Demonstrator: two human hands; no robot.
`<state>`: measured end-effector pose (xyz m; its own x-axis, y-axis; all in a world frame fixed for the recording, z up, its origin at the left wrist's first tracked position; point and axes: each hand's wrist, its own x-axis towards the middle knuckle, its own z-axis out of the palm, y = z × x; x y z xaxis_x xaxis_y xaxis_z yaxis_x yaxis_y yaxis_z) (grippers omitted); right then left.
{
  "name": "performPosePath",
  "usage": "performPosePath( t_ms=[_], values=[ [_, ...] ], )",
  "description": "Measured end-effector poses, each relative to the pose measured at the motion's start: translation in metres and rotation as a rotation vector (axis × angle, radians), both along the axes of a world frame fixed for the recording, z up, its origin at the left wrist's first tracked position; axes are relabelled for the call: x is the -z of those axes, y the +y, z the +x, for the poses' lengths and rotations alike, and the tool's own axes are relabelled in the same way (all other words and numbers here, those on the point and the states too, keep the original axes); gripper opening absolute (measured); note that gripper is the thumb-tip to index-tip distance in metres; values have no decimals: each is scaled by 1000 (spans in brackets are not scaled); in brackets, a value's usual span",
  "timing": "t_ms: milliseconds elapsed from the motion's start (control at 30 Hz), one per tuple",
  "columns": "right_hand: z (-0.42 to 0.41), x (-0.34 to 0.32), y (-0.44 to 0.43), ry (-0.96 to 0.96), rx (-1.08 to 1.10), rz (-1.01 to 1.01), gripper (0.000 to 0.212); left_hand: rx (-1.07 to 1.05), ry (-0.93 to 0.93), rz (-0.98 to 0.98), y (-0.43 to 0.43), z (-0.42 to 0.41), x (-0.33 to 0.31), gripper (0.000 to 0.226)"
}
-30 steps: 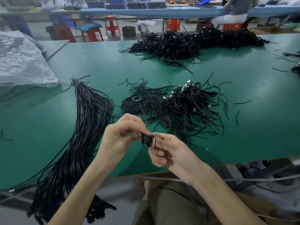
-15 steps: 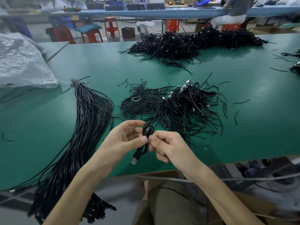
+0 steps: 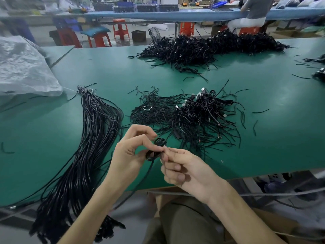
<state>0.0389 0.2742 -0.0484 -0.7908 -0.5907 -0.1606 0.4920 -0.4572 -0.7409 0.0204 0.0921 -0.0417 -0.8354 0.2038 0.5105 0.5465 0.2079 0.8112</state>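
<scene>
Both hands meet over the near edge of the green table (image 3: 263,138). My left hand (image 3: 130,155) pinches a small black coiled cable (image 3: 155,149) between thumb and fingers. My right hand (image 3: 186,169) pinches the same coil from the right with thumb and forefinger, its other fingers curled. One strand of the cable hangs down from the coil past the table edge. Just beyond the hands lies a loose pile of short black cables with USB plugs (image 3: 198,113).
A long tied bundle of black cables (image 3: 91,138) lies at the left and droops over the table edge. A bigger black cable heap (image 3: 202,48) sits at the far side. A grey plastic sheet (image 3: 22,67) covers the left. A person sits at a far bench (image 3: 253,14).
The plug end that hung below the hands half a second ago is no longer in sight. The coil now sits tighter between the fingertips, and a single strand trails down.
</scene>
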Motion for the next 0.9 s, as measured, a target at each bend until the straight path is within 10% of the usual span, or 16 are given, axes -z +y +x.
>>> performPosePath(
  t_ms=[167,367,500,900],
  values=[
    [3,3,-6,-3,-46,60,27,-49,80,-68,0,-2,-8,47],
    [-1,-4,-3,268,153,404,34,-14,-357,98,-6,-6,3,12],
    [0,-9,0,497,252,613,35,26,-701,25,-6,-7,4,41],
    [-2,0,0,497,289,629,35,287,-811,51,-6,1,-2,31]
  ],
)
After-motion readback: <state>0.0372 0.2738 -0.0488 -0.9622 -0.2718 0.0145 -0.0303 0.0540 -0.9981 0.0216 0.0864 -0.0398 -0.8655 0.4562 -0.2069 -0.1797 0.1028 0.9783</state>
